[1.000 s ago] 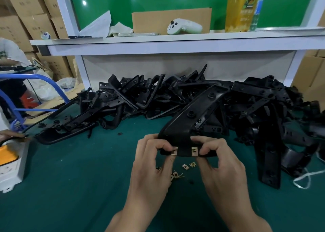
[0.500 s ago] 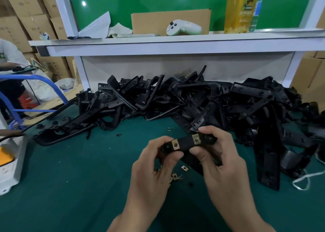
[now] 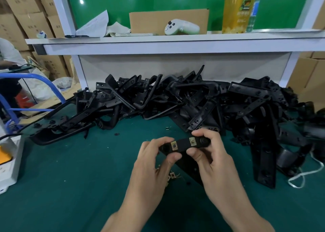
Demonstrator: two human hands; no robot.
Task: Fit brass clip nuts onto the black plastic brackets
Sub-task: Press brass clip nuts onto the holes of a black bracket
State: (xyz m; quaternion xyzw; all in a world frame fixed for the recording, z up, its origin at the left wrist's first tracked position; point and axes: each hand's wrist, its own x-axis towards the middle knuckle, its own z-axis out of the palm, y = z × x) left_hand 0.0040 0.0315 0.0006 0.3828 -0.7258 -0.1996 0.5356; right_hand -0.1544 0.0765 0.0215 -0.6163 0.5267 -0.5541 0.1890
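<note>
Behind our hands the green surface [image 3: 70, 187] runs back to a white shelf [image 3: 175, 38], and a heap of black plastic brackets [image 3: 175, 98] lies tangled along the far edge beneath it. We hold one bracket [image 3: 182, 144] in the air between that heap and ourselves, its narrow end strip turned up toward us. Our left hand [image 3: 153, 163] pinches the left end of the strip between thumb and curled fingers. Our right hand [image 3: 214, 158] pinches the right end, forefinger over the top and thumb below.

Two brass nuts sit side by side on the strip, apart from each other: the left clip nut [image 3: 174, 146] just beside our left thumb, and the right clip nut [image 3: 192, 141] just beside our right forefinger. Both look seated with their holes showing dark. We cannot tell whether either is pushed fully home. A few loose clip nuts [image 3: 173, 175] lie on the surface below, partly hidden by our left hand.

We judge the main risk to be a nut left only part way on. It could slide off when we turn the bracket or drop it with the others, or its hole could sit off the bracket's hole. A skewed push could also spread the clip, and a careless wrist could scatter the loose nuts.
</note>
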